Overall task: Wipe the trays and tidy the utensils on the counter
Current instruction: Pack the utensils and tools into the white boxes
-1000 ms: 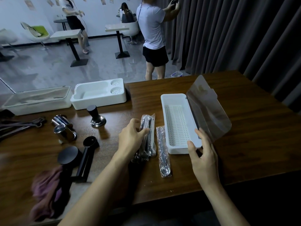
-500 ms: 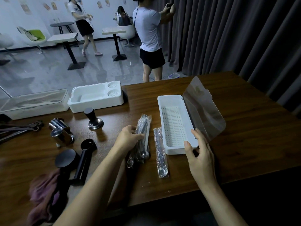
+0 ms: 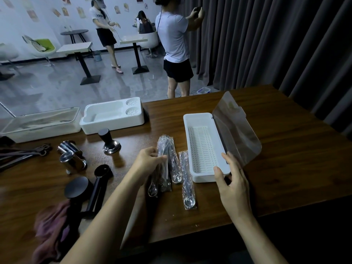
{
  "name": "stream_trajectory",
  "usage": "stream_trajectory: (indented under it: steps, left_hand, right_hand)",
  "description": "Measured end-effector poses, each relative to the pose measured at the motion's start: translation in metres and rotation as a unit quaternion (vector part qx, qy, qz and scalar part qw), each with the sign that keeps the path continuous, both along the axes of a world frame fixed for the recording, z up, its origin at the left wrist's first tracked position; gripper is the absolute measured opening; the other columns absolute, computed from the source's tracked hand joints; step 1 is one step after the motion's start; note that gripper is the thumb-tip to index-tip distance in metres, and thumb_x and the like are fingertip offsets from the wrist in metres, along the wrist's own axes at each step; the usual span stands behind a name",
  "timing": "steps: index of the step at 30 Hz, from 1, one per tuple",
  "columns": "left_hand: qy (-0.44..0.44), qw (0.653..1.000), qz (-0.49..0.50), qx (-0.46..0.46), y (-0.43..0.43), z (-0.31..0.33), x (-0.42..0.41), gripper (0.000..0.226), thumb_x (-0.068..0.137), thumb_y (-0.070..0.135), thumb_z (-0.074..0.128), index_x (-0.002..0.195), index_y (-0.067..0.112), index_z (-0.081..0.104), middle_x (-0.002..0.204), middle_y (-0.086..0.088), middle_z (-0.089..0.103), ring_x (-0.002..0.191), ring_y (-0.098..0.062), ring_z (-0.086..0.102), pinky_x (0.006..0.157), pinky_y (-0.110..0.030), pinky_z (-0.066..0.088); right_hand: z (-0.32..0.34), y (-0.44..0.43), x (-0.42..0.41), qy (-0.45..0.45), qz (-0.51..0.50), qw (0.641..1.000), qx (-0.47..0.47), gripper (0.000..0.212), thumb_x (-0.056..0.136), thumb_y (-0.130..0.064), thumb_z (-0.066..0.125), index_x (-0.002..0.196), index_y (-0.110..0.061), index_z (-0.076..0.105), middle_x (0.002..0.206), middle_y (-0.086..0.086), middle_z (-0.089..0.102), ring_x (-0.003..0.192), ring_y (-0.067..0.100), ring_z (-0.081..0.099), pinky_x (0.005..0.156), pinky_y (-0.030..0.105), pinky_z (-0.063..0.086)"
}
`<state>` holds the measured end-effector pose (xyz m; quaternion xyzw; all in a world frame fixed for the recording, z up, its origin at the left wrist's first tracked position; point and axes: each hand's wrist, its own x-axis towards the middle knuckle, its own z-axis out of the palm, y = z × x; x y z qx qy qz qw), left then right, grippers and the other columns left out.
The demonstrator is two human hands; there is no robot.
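Observation:
My left hand (image 3: 147, 161) grips a bundle of plastic-wrapped spoons (image 3: 167, 159) in the middle of the wooden counter (image 3: 285, 164). One more wrapped spoon (image 3: 187, 184) lies alone just right of the bundle. A white slotted utensil tray (image 3: 202, 147) stands to its right, its clear lid (image 3: 236, 128) swung open. My right hand (image 3: 233, 181) holds the tray's near right corner, thumb on the rim. A purple cloth (image 3: 53, 227) lies at the counter's front left.
A white moulded tray (image 3: 112, 115) and a clear-lidded box (image 3: 38, 123) stand at the back left. A tamper (image 3: 109, 142), two steel cups (image 3: 71, 156), black scoops (image 3: 93, 189) and tongs (image 3: 24, 152) crowd the left side. People stand beyond the counter.
My left hand has drawn the spoon bundle slightly toward me and tightened its hold. The right hand stays on the tray's corner. The people behind have shifted.

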<state>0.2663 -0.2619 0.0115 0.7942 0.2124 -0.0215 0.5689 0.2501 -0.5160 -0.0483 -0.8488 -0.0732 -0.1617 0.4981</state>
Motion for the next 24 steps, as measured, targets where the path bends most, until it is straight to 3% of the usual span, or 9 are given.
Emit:
stream_trajectory:
  steps: [2, 4, 6, 7, 11, 17, 19, 22, 24]
  left_hand:
    - [-0.021, 1.0, 0.011, 0.002, 0.002, 0.0, -0.001, 0.011, 0.093, 0.009, 0.074, 0.097, 0.006, 0.064, 0.068, 0.0, 0.062, 0.04, 0.002, 0.054, 0.039, -0.015, 0.04]
    - [-0.035, 0.999, 0.019, 0.006, 0.006, 0.001, 0.0, 0.016, 0.092, 0.012, 0.075, 0.102, 0.008, 0.064, 0.076, -0.004, 0.067, 0.053, -0.004, 0.062, 0.051, -0.023, 0.052]
    - [-0.035, 0.999, 0.024, -0.007, 0.009, 0.004, 0.002, 0.041, 0.092, 0.018, 0.076, 0.127, 0.007, 0.058, 0.1, -0.013, 0.07, 0.076, -0.02, 0.072, 0.071, -0.038, 0.061]
    - [-0.031, 0.999, 0.028, -0.023, 0.009, 0.007, 0.003, 0.054, 0.092, 0.02, 0.075, 0.14, 0.007, 0.051, 0.107, -0.015, 0.069, 0.082, -0.024, 0.073, 0.074, -0.04, 0.063]
    - [-0.06, 0.991, 0.013, -0.123, 0.002, 0.024, 0.007, 0.043, 0.1, 0.015, 0.065, 0.136, 0.022, 0.042, 0.108, -0.017, 0.071, 0.081, -0.025, 0.072, 0.063, -0.032, 0.062]
    - [-0.095, 0.978, -0.024, -0.185, -0.018, 0.038, 0.023, 0.039, 0.102, 0.006, 0.059, 0.136, 0.01, 0.041, 0.101, -0.016, 0.075, 0.073, -0.025, 0.073, 0.061, -0.033, 0.061]
    - [-0.108, 0.973, -0.04, -0.202, -0.029, 0.04, 0.029, 0.051, 0.1, 0.005, 0.062, 0.145, 0.012, 0.037, 0.104, -0.016, 0.076, 0.072, -0.026, 0.073, 0.063, -0.038, 0.062]
    - [-0.127, 0.969, -0.047, -0.209, -0.044, 0.036, 0.042, 0.086, 0.096, 0.004, 0.067, 0.16, 0.037, 0.02, 0.12, -0.018, 0.068, 0.075, -0.031, 0.074, 0.065, -0.044, 0.064]
    - [-0.153, 0.968, -0.066, -0.186, -0.054, 0.032, 0.048, 0.069, 0.097, 0.006, 0.067, 0.151, 0.035, 0.035, 0.127, -0.021, 0.065, 0.073, -0.031, 0.074, 0.06, -0.038, 0.061]
  right_hand:
    - [0.0, 0.0, 0.0, -0.001, 0.0, 1.0, -0.002, 0.057, 0.093, -0.055, 0.047, 0.144, -0.029, 0.049, 0.156, -0.006, 0.041, 0.143, 0.011, 0.038, 0.108, 0.032, 0.044]
    - [-0.001, 0.0, 0.001, -0.002, 0.0, 1.0, -0.003, 0.056, 0.094, -0.055, 0.047, 0.144, -0.029, 0.049, 0.156, -0.006, 0.041, 0.143, 0.01, 0.038, 0.108, 0.031, 0.043]
    - [0.0, 0.001, 0.001, 0.007, 0.001, 1.0, -0.002, 0.057, 0.093, -0.055, 0.047, 0.144, -0.029, 0.049, 0.157, -0.006, 0.04, 0.143, 0.009, 0.036, 0.108, 0.028, 0.04]
    - [0.0, 0.001, 0.0, 0.012, 0.003, 1.0, 0.0, 0.057, 0.093, -0.055, 0.047, 0.144, -0.029, 0.048, 0.157, -0.007, 0.04, 0.144, 0.009, 0.035, 0.108, 0.026, 0.038]
    - [0.0, 0.001, 0.0, 0.017, 0.005, 1.0, 0.003, 0.057, 0.093, -0.056, 0.047, 0.144, -0.03, 0.048, 0.158, -0.008, 0.039, 0.144, 0.007, 0.034, 0.109, 0.027, 0.038]
    - [0.0, 0.0, 0.0, 0.023, 0.002, 1.0, -0.011, 0.056, 0.094, -0.054, 0.047, 0.145, -0.03, 0.047, 0.157, -0.011, 0.037, 0.14, -0.001, 0.031, 0.103, 0.011, 0.031]
    - [0.0, 0.0, -0.001, 0.026, 0.001, 1.0, -0.007, 0.055, 0.095, -0.053, 0.049, 0.145, -0.032, 0.047, 0.157, -0.013, 0.036, 0.14, -0.003, 0.029, 0.105, 0.013, 0.032]
    - [0.0, 0.0, -0.001, 0.022, 0.001, 1.0, -0.002, 0.054, 0.095, -0.052, 0.049, 0.145, -0.031, 0.047, 0.156, -0.015, 0.036, 0.14, -0.004, 0.029, 0.109, 0.021, 0.036]
    - [0.0, 0.0, -0.001, 0.02, 0.003, 1.0, -0.003, 0.055, 0.095, -0.053, 0.048, 0.145, -0.031, 0.047, 0.157, -0.014, 0.036, 0.141, -0.004, 0.029, 0.107, 0.014, 0.032]
